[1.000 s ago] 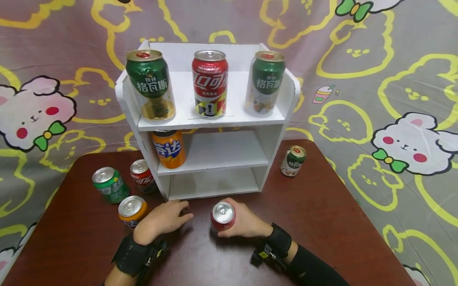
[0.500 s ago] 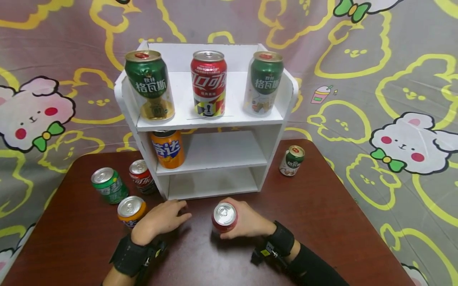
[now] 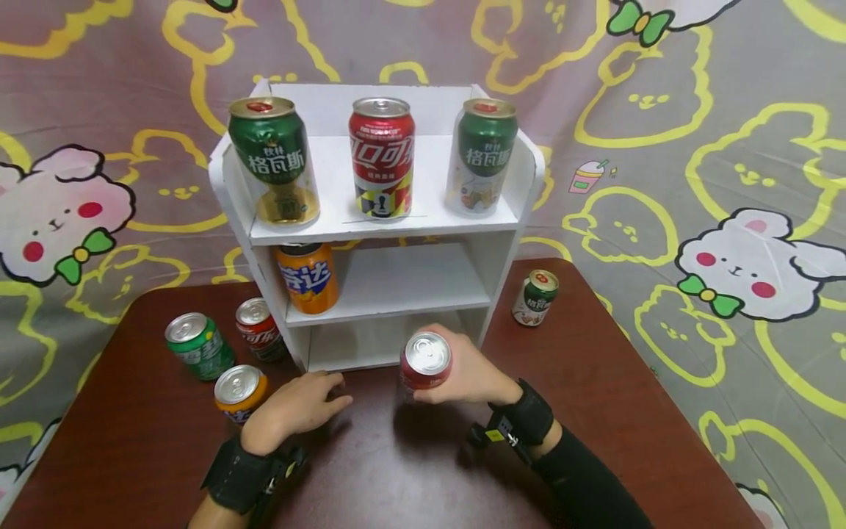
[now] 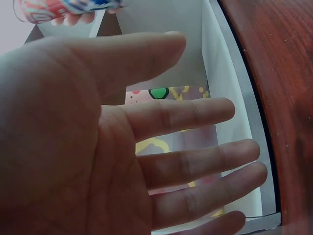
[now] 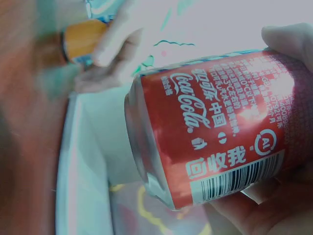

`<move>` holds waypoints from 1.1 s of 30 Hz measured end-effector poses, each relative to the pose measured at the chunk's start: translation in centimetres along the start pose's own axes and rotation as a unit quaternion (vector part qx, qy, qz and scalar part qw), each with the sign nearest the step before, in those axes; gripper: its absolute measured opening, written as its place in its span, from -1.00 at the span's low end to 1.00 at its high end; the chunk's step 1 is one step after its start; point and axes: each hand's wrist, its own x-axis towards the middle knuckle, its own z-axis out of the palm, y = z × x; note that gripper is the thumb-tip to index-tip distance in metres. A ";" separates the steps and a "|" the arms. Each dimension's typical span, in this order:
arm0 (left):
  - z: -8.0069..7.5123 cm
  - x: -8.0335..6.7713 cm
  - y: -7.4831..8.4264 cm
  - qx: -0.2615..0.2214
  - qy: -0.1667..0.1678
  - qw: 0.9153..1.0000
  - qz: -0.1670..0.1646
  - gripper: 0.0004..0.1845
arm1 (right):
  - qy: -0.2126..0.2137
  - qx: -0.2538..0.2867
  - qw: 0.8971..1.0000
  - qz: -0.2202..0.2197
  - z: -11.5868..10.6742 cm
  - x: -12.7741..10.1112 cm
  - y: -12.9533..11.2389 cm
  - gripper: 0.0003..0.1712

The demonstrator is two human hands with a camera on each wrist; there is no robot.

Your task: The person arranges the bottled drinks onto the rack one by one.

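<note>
My right hand [image 3: 465, 367] grips a red Coca-Cola can [image 3: 423, 371] around its side, lifted off the tabletop in front of the shelf's bottom level. In the right wrist view the same cola can [image 5: 215, 132] shows its barcode and label, with fingers and thumb wrapped round it. My left hand [image 3: 300, 404] rests low over the table at the shelf's front left corner, holding nothing. Its fingers spread out straight in the left wrist view. The white shelf [image 3: 390, 231] carries a green-and-gold can [image 3: 274, 162], a red cola can [image 3: 382, 158] and a green-and-white can [image 3: 482, 158] on top.
An orange Fanta can [image 3: 308, 279] stands at the left of the middle level. Left of the shelf stand a green can [image 3: 200, 347], a red cola can [image 3: 260, 329] and an orange can [image 3: 239, 394]. A small green-and-white can [image 3: 535, 298] stands right of the shelf.
My right hand has raised the cola can off the table and carried it forward and slightly right, toward the shelf's bottom level. The left hand has stayed in place.
</note>
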 end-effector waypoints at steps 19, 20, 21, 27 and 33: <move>0.2 -0.2 0.1 0.003 0.019 1.000 0.024 -0.70 | 0.042 -0.026 0.998 0.034 -3.2 2.8 -1.8 -0.22; 0.2 -0.2 0.1 0.002 0.019 1.000 0.024 -0.70 | 0.044 -0.024 0.998 0.033 -3.3 3.0 -1.8 -0.22; 0.2 -0.2 0.1 0.001 0.020 0.999 0.026 -0.69 | 0.047 -0.023 0.998 0.033 -3.5 3.2 -1.9 -0.23; 0.2 -0.3 0.1 -0.005 0.019 0.999 0.028 -0.67 | 0.074 -0.032 0.996 0.041 -4.3 4.2 -2.5 -0.23; 0.2 -0.2 0.0 -0.004 0.016 0.999 0.028 -0.65 | 0.088 -0.015 0.994 0.063 -4.8 5.1 -3.0 -0.22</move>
